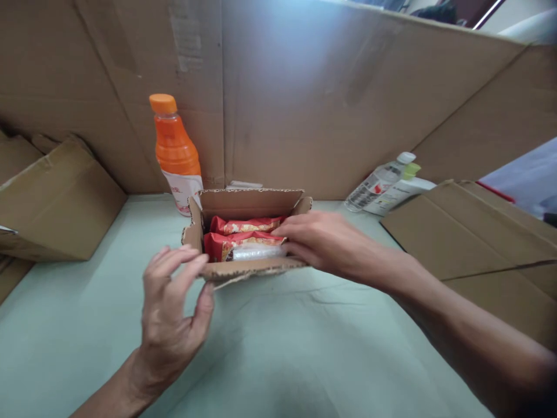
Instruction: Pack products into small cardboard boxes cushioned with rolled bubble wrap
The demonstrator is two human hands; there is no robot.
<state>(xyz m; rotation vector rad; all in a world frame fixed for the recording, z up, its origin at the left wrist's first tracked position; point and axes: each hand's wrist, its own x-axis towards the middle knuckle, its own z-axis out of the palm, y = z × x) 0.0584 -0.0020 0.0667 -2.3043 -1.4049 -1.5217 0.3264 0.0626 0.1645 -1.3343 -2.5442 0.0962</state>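
A small open cardboard box (252,270) stands on the green-covered table in front of me. Inside lie two red snack packets, the front red packet (217,246) and the back red packet (248,225). A clear, shiny wrapped item (259,252) lies along the front wall of the box. My right hand (319,238) reaches over the box's right end, its fingers and thumb closed around the right end of the front packet. My left hand (176,307) is at the front left corner, thumb and fingers apart, fingertips at the rim; whether they touch it is unclear.
An orange drink bottle (176,145) stands behind the box on the left. A clear bottle (376,186) and a white container (398,194) lean at the back right. Cardboard boxes flank both sides (65,203), and a tall cardboard wall (304,104) closes off the back.
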